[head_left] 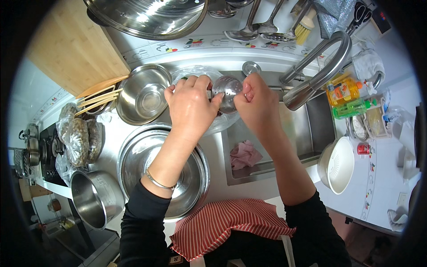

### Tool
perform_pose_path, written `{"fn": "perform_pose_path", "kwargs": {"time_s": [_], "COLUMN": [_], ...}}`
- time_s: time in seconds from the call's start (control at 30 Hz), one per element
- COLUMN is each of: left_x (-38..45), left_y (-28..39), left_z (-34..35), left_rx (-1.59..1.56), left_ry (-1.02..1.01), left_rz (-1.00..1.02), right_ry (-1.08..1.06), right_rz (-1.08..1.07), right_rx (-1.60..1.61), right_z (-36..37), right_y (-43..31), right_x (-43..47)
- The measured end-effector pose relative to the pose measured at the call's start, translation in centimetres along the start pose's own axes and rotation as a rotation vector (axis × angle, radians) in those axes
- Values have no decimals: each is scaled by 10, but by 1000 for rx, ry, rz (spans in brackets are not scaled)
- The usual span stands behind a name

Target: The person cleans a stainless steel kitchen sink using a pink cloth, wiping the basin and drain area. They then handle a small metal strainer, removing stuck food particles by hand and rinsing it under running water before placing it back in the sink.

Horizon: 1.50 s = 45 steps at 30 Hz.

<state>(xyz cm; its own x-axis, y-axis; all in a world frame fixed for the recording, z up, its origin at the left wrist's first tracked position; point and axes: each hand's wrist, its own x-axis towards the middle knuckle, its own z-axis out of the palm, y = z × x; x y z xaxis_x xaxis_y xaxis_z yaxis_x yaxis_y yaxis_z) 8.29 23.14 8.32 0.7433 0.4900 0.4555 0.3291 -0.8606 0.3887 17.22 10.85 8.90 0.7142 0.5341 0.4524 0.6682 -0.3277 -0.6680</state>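
Observation:
My right hand (255,96) is closed in a fist beside a metal slotted ladle (228,91), apparently around its handle, which the hand hides. The ladle's perforated bowl lies between my two hands. My left hand (193,98) reaches over a clear plastic bag (220,125) at the sink's left edge, its thumb at the ladle's rim. Its fingertips curl down beyond the knuckles, so whether they grip something is hidden. A little dark and green content shows in the bag beside the fingers. A steel bowl (144,94) stands left of the bag.
Large nested steel basins (122,167) stand below my left forearm; a steel pot (96,199) is farther left. The sink (290,126) holds a pink cloth (245,155), with the faucet (328,73) above. A white colander (336,165) stands right. Chopsticks (96,101) and filled bags (78,140) lie left.

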Motion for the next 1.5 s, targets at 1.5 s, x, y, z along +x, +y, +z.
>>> {"fn": "perform_pose_path", "kwargs": {"time_s": [1.5], "left_x": [-17], "left_y": [-28], "left_z": [-19], "left_rx": [-954], "left_ry": [-278], "left_rz": [-64], "right_ry": [-319], "right_rz": [-221], "right_rx": [112], "right_z": [22], "right_y": [37], "right_x": [-11]}}
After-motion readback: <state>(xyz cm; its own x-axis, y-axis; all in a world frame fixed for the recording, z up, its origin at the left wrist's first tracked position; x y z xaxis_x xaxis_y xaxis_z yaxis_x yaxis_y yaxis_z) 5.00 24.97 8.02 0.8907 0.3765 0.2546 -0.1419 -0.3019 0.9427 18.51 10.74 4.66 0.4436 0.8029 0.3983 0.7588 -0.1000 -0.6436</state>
